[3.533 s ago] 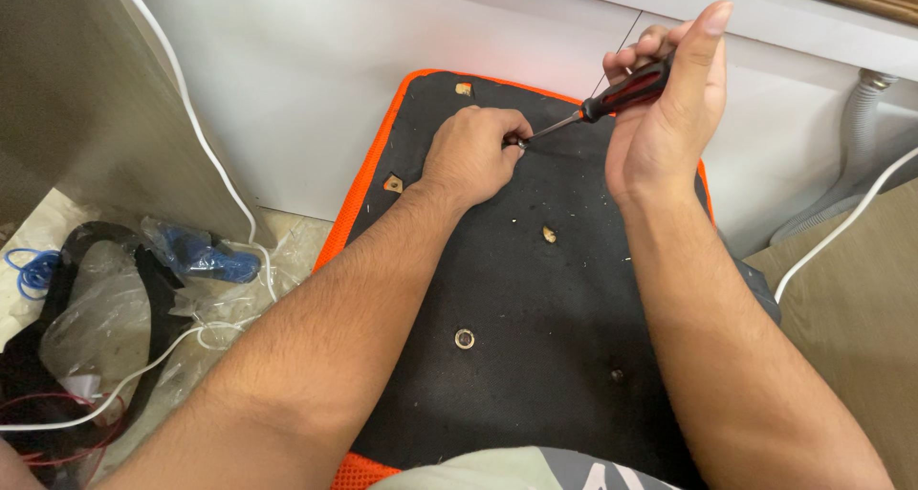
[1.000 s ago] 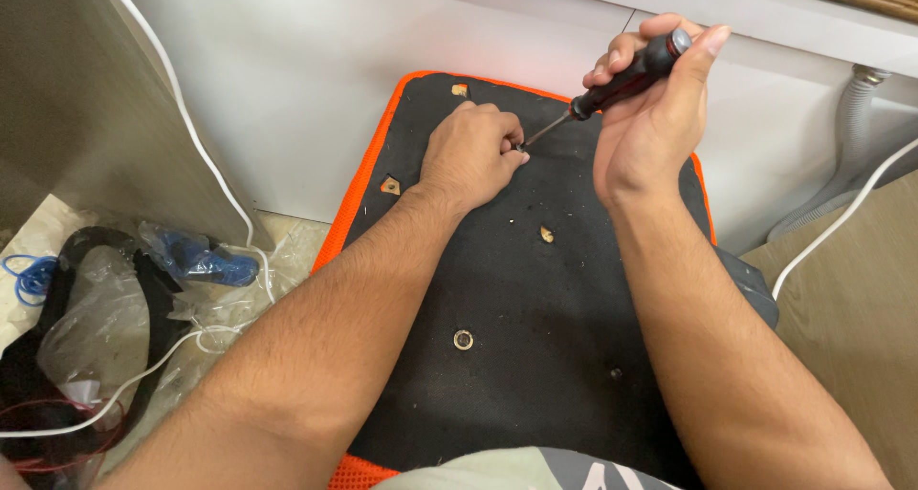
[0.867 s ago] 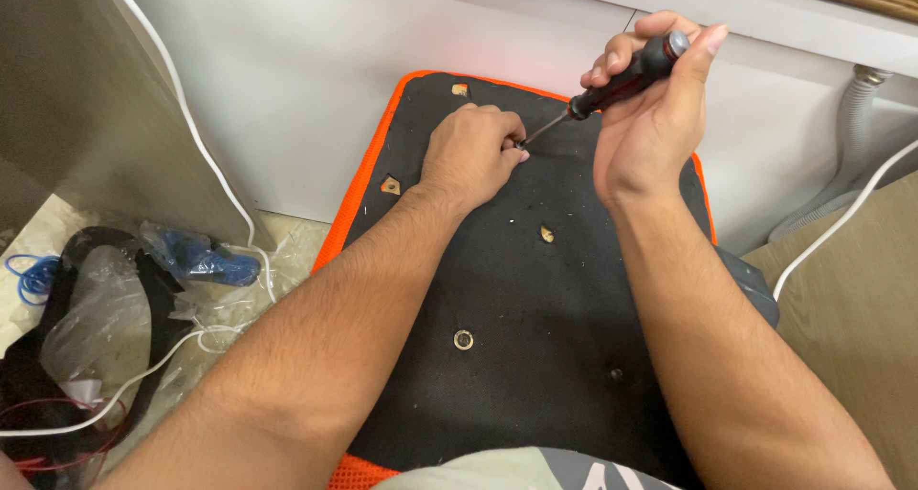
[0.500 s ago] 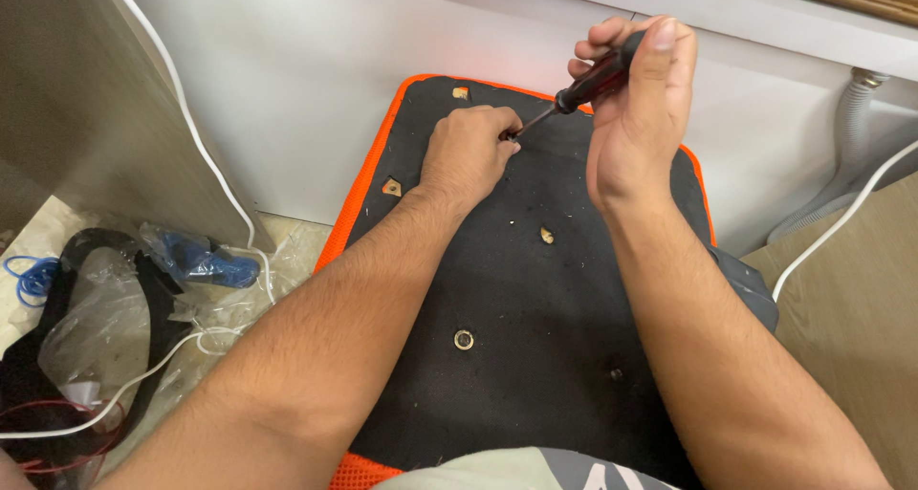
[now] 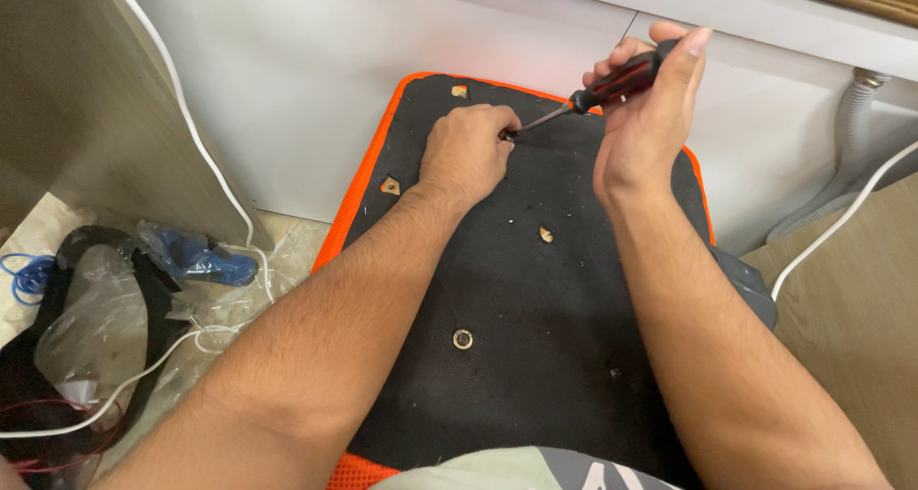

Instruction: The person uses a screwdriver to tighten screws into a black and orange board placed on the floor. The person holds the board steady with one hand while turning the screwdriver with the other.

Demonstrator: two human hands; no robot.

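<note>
A black padded panel [image 5: 535, 308] with an orange mesh rim lies across my lap, its far end against a white wall. My right hand [image 5: 650, 117] grips a screwdriver [image 5: 612, 81] with a red and black handle, tilted down to the left. The thin metal shaft ends at my left hand [image 5: 469, 151], whose fingers pinch a small fastener at the tip, on the upper part of the panel. The fastener itself is mostly hidden by my fingers.
The panel carries a metal ring insert [image 5: 463, 338], brass-coloured fittings [image 5: 547, 234] and cut holes [image 5: 389, 185]. A white cable [image 5: 206, 160] runs down the wall on the left. Plastic bags and a blue object [image 5: 206, 258] lie on the floor. A grey corrugated hose [image 5: 851, 155] stands right.
My right hand has turned and shifted the screwdriver handle, first leftward and upright, then back right and lower. My left hand stays pinched at the tip.
</note>
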